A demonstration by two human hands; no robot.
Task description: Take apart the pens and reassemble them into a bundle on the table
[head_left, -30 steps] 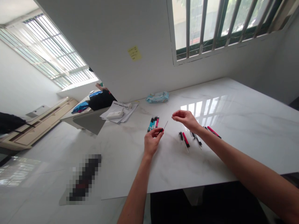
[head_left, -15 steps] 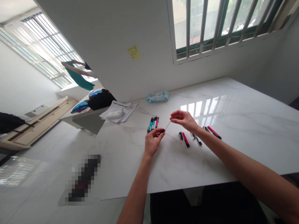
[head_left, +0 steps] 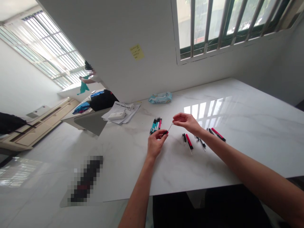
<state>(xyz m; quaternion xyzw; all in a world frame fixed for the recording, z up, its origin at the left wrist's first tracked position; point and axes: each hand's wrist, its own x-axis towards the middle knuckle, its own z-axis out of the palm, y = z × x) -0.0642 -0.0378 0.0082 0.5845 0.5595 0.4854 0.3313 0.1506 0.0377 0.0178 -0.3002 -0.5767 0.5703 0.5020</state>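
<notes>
My left hand (head_left: 156, 145) is closed on a small black and red pen part (head_left: 165, 133). A thin pen refill (head_left: 170, 127) sticks up out of it toward the right. At the refill's upper end, my right hand (head_left: 187, 122) pinches with thumb and finger; any tiny piece between them is too small to make out. Several pens (head_left: 155, 125), teal, white and red, lie side by side just beyond my left hand. Below my right wrist are loose pen parts, among them a red barrel (head_left: 189, 141) and a black piece (head_left: 184, 137). Another red barrel (head_left: 218, 134) lies beyond my right forearm.
The white marbled table (head_left: 175, 171) has a pack of wipes (head_left: 160, 98) against the wall. Papers (head_left: 128, 114) with a white box (head_left: 117, 116) lie at its far left corner. A yellow note (head_left: 137, 52) is on the wall. Another person holds teal cloth (head_left: 83, 88) in the background.
My right hand has moved slightly left and its fingertips have closed on the refill's end. My left hand has barely shifted. In the background a person with teal cloth has come into view.
</notes>
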